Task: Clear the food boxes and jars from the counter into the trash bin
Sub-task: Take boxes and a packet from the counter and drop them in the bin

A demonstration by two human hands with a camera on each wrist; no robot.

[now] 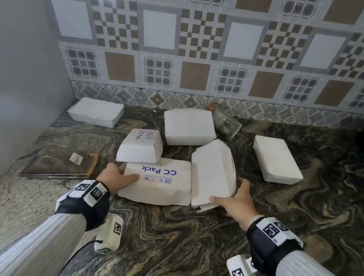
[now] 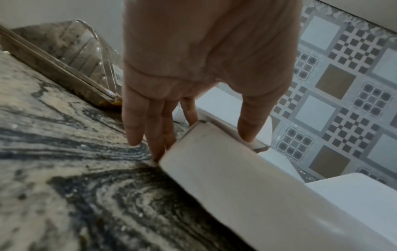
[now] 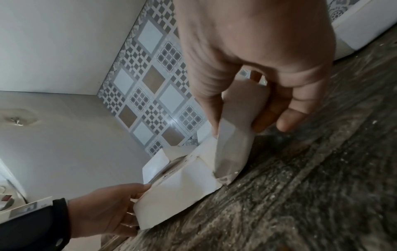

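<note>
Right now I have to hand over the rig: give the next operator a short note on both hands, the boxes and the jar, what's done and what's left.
Left hand: thumb on top, fingers at the left end of the flat CC Pack box.
Right hand: gripping the crumpled white box beside it.
Both boxes rest on the counter, not yet lifted.
Also on the counter: four more white boxes, a glass jar lying by the back wall, a clear plastic container at left.
No trash bin in view; nothing visibly cleared yet. All items remain.
</note>
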